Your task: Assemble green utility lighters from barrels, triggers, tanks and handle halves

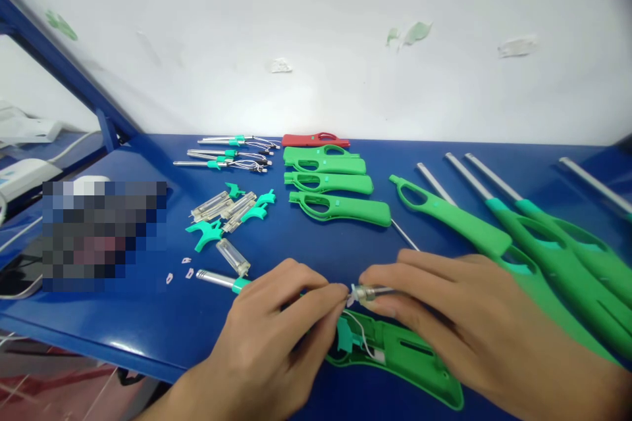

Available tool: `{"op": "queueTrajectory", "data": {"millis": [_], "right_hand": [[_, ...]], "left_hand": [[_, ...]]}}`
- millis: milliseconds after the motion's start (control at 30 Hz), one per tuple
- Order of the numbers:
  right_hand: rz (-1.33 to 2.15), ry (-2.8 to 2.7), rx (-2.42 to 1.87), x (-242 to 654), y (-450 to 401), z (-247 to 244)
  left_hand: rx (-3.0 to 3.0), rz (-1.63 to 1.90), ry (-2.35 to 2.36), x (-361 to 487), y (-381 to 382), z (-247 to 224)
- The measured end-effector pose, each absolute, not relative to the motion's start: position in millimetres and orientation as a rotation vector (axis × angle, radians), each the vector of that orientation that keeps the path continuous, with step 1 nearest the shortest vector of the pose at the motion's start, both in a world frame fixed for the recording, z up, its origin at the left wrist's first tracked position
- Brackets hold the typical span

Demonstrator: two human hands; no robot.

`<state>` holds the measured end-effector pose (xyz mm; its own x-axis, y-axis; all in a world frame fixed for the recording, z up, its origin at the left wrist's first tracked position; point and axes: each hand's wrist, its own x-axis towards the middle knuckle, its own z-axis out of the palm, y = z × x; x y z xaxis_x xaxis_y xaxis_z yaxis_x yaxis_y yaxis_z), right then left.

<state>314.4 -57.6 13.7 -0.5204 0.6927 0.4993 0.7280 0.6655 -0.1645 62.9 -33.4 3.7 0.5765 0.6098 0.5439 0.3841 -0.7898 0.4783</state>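
My right hand (444, 309) pinches a clear lighter fuel tank (366, 293), with its valve end pointing left. Against that valve end the fingertips of my left hand (281, 322) are closed; whatever small piece they grip is hidden. A tiny pale pink clip (350, 300) shows between the two hands. Below them an open green lighter handle shell (419, 358) lies on the table, holding a teal trigger (348, 335) and a white wire (364, 335). From behind my left hand sticks out a metal lighter tube (214, 278) with a teal collar.
Several clear fuel tanks (231, 258) and teal triggers (205, 235) lie left of centre. Behind are wired metal tubes (227, 154), green handle shells (340, 209) and a red one (316, 140). Long green lighters (548, 237) lie right. Pink clips (189, 273) sit near a blurred-out dark object (106, 237).
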Motion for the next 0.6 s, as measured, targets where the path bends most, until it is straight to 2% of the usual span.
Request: {"op": "queueTrajectory", "data": {"millis": [233,400,600], "right_hand": [[-0.037,-2.342,-1.121,313.7,-58.2,9.9],[0.238,-2.413,-1.243,319.1,-63.0,8.6],[-0.169,-2.403,-1.291,321.5,-72.4,4.7]], "left_hand": [[2.504,1.037,0.815,62.8,-33.5,2.8],[2.501,1.043,0.815,66.8,-32.2,1.6],[2.542,1.103,0.833,64.2,-36.9,-2.6]]}}
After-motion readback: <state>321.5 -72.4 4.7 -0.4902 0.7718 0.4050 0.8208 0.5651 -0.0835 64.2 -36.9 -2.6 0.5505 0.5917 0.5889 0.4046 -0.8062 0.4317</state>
